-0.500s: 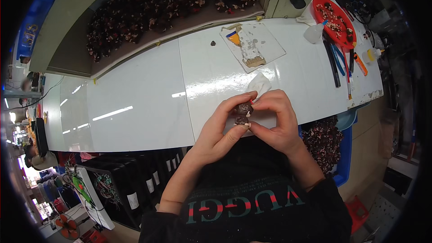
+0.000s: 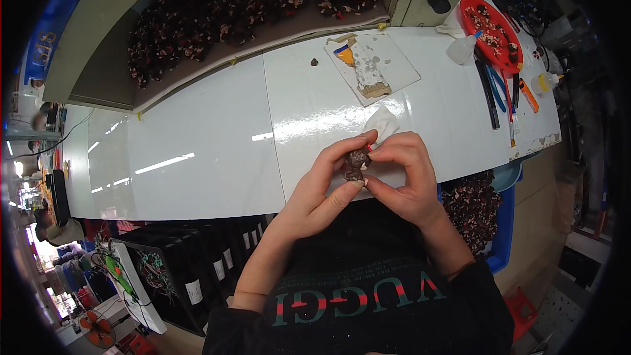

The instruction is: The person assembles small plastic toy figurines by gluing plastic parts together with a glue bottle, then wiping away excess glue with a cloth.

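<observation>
A small dark brown figurine (image 2: 355,161) with pale bits and a touch of red is held up between my two hands, over the near edge of the white table. My left hand (image 2: 322,187) grips it from the left, index finger above and thumb below. From the right, my right hand (image 2: 409,174) closes on it with fingertips at its top and thumb at its base. Fingers cover parts of the figurine. Just beyond my hands lies a crumpled white tissue (image 2: 381,125).
Many similar brown pieces (image 2: 263,10) fill the booth at the back. A stained board (image 2: 371,69) lies on the white table (image 2: 204,131). At right are a red tray (image 2: 490,33), squeeze bottles (image 2: 461,49) and several tools (image 2: 493,95). A blue bin (image 2: 503,230) stands below.
The figurine has turned a little between my fingers, and its upper and lower parts now look closer together. Both hands stay in nearly the same place.
</observation>
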{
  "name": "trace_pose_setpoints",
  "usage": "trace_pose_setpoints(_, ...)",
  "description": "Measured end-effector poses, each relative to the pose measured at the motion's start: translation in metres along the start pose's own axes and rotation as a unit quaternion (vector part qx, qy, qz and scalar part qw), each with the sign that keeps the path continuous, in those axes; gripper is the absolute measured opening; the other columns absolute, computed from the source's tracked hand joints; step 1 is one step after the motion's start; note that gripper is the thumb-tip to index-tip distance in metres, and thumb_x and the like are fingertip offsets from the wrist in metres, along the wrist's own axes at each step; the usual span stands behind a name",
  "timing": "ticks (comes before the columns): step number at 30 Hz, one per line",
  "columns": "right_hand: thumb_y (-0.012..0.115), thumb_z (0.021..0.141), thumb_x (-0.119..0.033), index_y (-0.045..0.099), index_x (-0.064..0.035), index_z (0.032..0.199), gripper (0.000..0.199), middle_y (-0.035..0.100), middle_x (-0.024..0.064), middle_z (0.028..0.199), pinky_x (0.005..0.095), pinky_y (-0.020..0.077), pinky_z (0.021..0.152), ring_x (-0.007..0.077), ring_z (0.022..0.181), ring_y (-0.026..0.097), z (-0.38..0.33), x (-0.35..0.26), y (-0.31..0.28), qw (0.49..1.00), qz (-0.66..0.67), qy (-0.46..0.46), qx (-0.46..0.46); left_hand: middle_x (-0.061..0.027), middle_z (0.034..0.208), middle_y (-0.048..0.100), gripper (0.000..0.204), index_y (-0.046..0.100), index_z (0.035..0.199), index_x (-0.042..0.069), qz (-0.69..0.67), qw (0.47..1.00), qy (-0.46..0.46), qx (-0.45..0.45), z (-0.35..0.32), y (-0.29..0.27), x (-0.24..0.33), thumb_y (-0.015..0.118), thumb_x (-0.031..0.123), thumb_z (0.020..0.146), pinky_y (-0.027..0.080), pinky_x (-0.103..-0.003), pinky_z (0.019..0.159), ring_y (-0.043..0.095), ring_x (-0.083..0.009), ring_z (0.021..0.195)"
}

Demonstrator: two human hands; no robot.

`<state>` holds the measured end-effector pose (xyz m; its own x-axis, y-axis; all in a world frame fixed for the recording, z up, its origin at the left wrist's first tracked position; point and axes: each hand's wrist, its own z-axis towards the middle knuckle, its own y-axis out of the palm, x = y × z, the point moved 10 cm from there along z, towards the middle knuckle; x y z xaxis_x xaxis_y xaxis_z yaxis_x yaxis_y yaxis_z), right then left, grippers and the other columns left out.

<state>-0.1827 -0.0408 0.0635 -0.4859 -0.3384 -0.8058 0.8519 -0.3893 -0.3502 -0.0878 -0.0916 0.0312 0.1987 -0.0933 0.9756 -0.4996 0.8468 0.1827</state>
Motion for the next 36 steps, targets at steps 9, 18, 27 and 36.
trace_pose_setpoints(9, 0.074, 0.067, 0.004, 0.056, -0.0059, 0.105, 0.043, 0.054, 0.0087, 0.101, 0.0274, 0.0492, 0.073, 0.0207, 0.091, 0.056, 0.019, 0.005, 0.02, 1.0, -0.004, -0.02, 0.003, -0.0172, 0.141, 0.036, 0.048, 0.032, 0.135, 0.001, 0.002, 1.0, 0.014, 0.0, 0.005, -0.029, 0.001, 0.05, 0.01, 0.092, 0.032, -0.037, 0.105, 0.038, -0.0263, 0.129)
trace_pose_setpoints(18, 0.075, 0.066, 0.002, 0.056, -0.0065, 0.107, 0.047, 0.052, 0.009, 0.105, 0.0285, 0.0503, 0.077, 0.0212, 0.092, 0.056, -0.028, -0.007, 0.012, 0.999, 0.035, -0.006, -0.015, -0.0141, 0.141, 0.033, 0.05, 0.03, 0.136, 0.001, -0.058, 0.998, 0.01, 0.024, -0.034, 0.009, -0.015, 0.05, 0.002, 0.09, 0.033, -0.035, 0.105, 0.039, -0.0232, 0.126)
trace_pose_setpoints(27, 0.075, 0.067, 0.001, 0.057, -0.0057, 0.111, 0.048, 0.052, 0.0093, 0.106, 0.0282, 0.0504, 0.077, 0.0212, 0.095, 0.057, -0.031, -0.008, 0.003, 1.0, -0.01, -0.008, -0.011, -0.0179, 0.137, 0.036, 0.049, 0.023, 0.139, -0.001, -0.116, 0.992, -0.035, 0.04, -0.031, 0.021, -0.019, 0.043, 0.002, 0.094, 0.036, -0.035, 0.103, 0.042, -0.0244, 0.126)
trace_pose_setpoints(36, 0.077, 0.066, 0.0, 0.054, -0.0051, 0.113, 0.053, 0.056, 0.0105, 0.109, 0.032, 0.047, 0.083, 0.0246, 0.098, 0.056, -0.035, 0.004, 0.002, 1.0, 0.013, 0.012, 0.014, -0.018, 0.13, 0.043, 0.046, 0.024, 0.137, -0.001, -0.126, 0.99, -0.044, 0.054, -0.029, 0.017, -0.022, 0.041, 0.004, 0.095, 0.039, -0.034, 0.1, 0.049, -0.0246, 0.119)
